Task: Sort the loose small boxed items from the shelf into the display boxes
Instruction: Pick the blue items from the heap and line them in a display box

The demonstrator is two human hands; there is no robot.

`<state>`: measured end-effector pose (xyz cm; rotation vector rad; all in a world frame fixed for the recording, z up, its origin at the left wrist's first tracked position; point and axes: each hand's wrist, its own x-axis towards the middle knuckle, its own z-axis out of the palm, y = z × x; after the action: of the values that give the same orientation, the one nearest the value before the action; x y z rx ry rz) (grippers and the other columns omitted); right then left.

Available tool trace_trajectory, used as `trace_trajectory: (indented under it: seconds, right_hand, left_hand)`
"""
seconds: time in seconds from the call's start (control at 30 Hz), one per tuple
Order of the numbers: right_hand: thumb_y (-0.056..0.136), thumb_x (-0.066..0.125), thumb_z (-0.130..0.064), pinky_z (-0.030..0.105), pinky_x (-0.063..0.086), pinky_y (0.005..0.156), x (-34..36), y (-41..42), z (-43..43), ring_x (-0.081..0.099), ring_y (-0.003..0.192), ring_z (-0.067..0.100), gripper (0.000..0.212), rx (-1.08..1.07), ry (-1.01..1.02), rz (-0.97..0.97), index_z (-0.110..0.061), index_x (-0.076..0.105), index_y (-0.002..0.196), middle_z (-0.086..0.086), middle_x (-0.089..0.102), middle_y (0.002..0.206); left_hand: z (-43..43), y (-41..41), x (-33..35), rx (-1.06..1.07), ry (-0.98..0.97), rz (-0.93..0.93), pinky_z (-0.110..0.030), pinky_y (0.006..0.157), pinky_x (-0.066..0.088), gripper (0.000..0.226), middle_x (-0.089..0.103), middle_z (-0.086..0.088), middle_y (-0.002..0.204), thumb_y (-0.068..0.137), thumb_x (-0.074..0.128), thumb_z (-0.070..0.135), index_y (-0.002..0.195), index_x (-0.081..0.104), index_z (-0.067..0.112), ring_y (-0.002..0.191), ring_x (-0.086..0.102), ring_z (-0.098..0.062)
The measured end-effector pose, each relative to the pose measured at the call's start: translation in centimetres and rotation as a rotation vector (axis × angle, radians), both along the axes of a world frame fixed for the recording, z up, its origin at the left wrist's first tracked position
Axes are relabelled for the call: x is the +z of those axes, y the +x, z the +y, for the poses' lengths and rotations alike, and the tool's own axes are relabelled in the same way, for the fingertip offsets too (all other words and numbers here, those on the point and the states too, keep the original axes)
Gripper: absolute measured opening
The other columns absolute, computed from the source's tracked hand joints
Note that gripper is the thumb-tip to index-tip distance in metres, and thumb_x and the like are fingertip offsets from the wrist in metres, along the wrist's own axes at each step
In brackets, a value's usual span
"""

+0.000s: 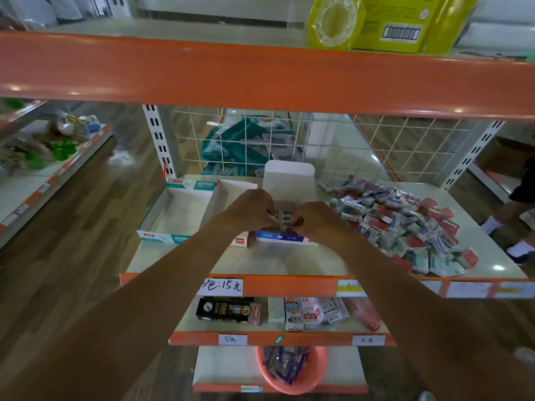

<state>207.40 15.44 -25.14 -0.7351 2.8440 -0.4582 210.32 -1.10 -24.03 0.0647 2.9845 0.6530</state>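
Three open display boxes stand on the white shelf (269, 261): a teal one (176, 209) at the left with nothing in it, a red-fronted one (231, 192) in the middle, and a blue-fronted one (285, 237) with its white lid (289, 176) raised. Over the blue box, my left hand (252, 209) and my right hand (314, 218) meet and pinch a row of small blue boxed items (285, 217) between their fingertips. A big heap of loose small boxed items (405, 224), red, blue and teal, lies on the right half of the shelf.
An orange shelf beam (260, 76) crosses overhead, with a yellow package (390, 21) on it. A wire grid (318, 143) backs the shelf. Lower shelves hold boxed goods (228, 311) and an orange basket (292, 369). A person's legs (515, 221) stand at the right edge.
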Motion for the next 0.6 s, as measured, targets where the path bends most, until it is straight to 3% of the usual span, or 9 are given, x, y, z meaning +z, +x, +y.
trace_trajectory:
  seconds: [0.2, 0.4, 0.6]
  right_hand:
    - [0.083, 0.068, -0.009, 0.026, 0.048, 0.077, -0.37, -0.51, -0.04, 0.063, 0.091, 0.023, 0.018, -0.006, 0.009, 0.017, -0.011, 0.075, 0.099, 0.008, 0.069, 0.104]
    - [0.081, 0.067, -0.005, 0.032, 0.052, 0.079, -0.56, -0.53, -0.04, 0.063, 0.088, 0.025, 0.013, -0.009, -0.016, 0.017, -0.007, 0.072, 0.092, 0.010, 0.068, 0.098]
    - [0.081, 0.065, -0.007, 0.028, 0.049, 0.076, -0.45, -0.88, 0.83, 0.059, 0.084, 0.019, 0.013, 0.035, -0.003, -0.005, -0.014, 0.073, 0.090, 0.007, 0.067, 0.098]
  left_hand:
    - [0.63, 0.14, -0.41, -0.086, -0.121, 0.082, -0.030, 0.093, 0.049, 0.031, 0.067, -0.009, 0.115, 0.087, 0.068, 0.027, 0.114, 0.068, 0.012, 0.100, 0.064, -0.025]
    - [0.36, -0.05, -0.86, -0.055, -0.230, 0.125, -0.032, 0.086, 0.051, 0.032, 0.065, -0.011, 0.116, 0.090, 0.064, 0.020, 0.120, 0.064, 0.011, 0.100, 0.062, -0.025]
    - [0.17, -0.39, -0.67, -0.093, -0.190, 0.006, -0.030, 0.089, 0.052, 0.030, 0.068, -0.008, 0.111, 0.087, 0.068, 0.023, 0.114, 0.066, 0.010, 0.095, 0.064, -0.022]
